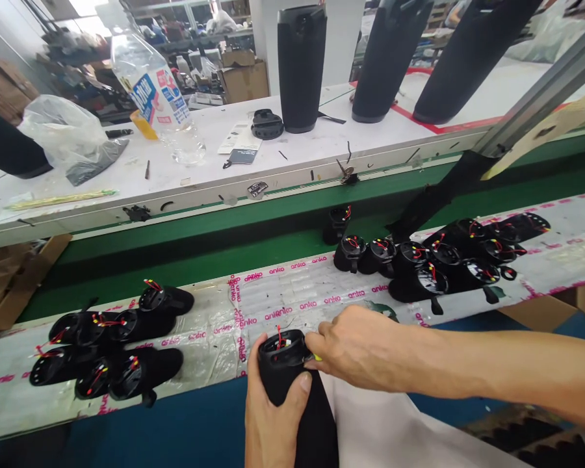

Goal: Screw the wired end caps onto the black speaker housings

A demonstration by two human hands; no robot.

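A black fabric-covered cylindrical speaker housing point(318, 422) is tilted towards me, its open end up, with red wires and a small white plug showing inside the rim. My left hand point(272, 419) is wrapped around its upper part, the thumb pressed on the front. At the right side of the rim, my right hand point(355, 348) is closed in a pinch. A bit of yellow shows under its fingers; the rest of what they hold is hidden.
More housings with red wires lie in groups on the taped ledge, at left point(127, 377) and right point(433, 279). Behind a green conveyor belt point(253, 237), a white bench point(214, 175) holds a plastic bottle point(151, 97), a plastic bag point(63, 133) and several standing black cylinders point(302, 71).
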